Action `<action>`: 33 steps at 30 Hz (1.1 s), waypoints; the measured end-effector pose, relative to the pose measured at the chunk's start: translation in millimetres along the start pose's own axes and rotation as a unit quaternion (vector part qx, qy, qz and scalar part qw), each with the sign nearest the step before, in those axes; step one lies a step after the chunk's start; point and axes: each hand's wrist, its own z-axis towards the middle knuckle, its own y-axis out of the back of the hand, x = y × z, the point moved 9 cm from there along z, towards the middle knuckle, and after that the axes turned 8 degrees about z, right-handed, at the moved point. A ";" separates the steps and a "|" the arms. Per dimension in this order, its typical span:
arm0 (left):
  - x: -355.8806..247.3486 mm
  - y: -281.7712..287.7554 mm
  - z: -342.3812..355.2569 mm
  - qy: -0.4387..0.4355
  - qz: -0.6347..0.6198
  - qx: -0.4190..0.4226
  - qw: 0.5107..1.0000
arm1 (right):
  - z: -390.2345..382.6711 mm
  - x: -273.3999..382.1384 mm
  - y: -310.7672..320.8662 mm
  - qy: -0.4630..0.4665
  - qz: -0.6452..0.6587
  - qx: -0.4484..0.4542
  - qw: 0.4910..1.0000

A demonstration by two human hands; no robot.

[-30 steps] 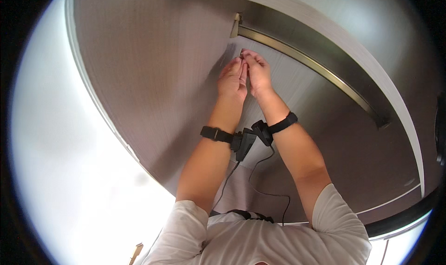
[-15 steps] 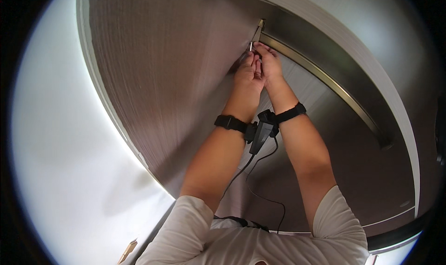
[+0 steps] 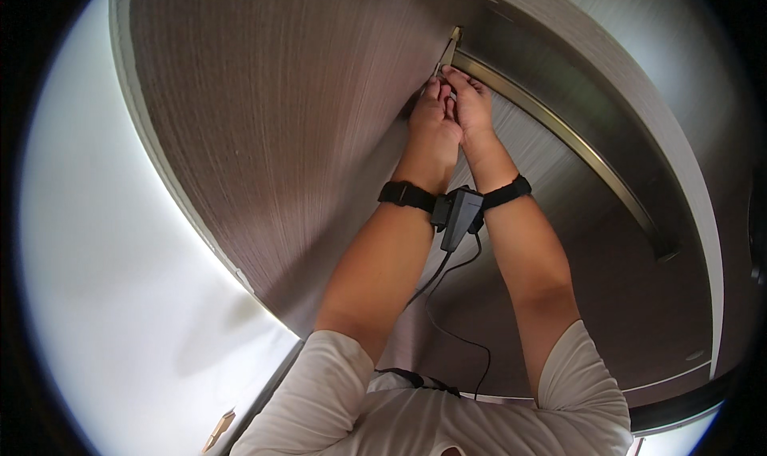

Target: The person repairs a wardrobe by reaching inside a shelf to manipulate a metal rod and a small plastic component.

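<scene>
Both my arms reach up to a dark wood-grain panel [image 3: 288, 136]. My left hand [image 3: 431, 119] and my right hand [image 3: 473, 104] are pressed together, fingertips meeting at the near end of a brass strip [image 3: 559, 128] set in the panel. The fingers of both hands pinch a thin pale piece [image 3: 442, 63] that runs up to the strip's end; I cannot tell what it is. Each wrist wears a black band, and a small black device [image 3: 459, 215] with a cable hangs between them.
A pale frame edge [image 3: 152, 136] borders the panel on the left, with a bright white wall [image 3: 88, 256] beyond it. The brass strip curves away to the right and ends near a dark recess [image 3: 663, 252].
My joined hands have moved up along the panel until the fingertips reached the end of the brass strip. The view has tilted with them.
</scene>
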 end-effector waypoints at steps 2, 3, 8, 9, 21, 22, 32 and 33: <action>2.8 2.1 -2.3 0.006 -0.007 -0.033 0.999 | 1.0 0.1 2.4 0.005 -0.004 0.004 1.000; 1.1 1.1 -4.6 0.003 -0.004 -0.032 0.999 | 0.4 0.2 2.1 0.000 -0.011 0.000 1.000; -0.7 -1.6 -15.8 -0.004 -0.008 -0.054 0.998 | -1.9 2.6 2.9 0.004 -0.023 -0.009 1.000; -1.0 -1.0 -14.4 -0.004 -0.011 -0.055 0.998 | -2.2 2.4 2.0 0.001 -0.028 -0.011 1.000; 0.8 -2.3 -13.1 -0.005 -0.014 -0.047 0.999 | -3.4 3.7 2.2 0.006 -0.025 -0.006 1.000; -0.1 -1.0 -13.3 0.000 -0.010 -0.062 0.998 | -4.1 3.6 1.6 0.005 -0.027 -0.007 1.000; -5.3 -1.3 -19.9 -0.016 0.018 -0.091 0.996 | -4.7 3.5 -1.9 0.024 -0.016 0.001 1.000; -5.7 -1.7 -20.9 -0.018 0.018 -0.092 0.995 | -4.7 3.4 -1.5 0.023 -0.021 0.001 1.000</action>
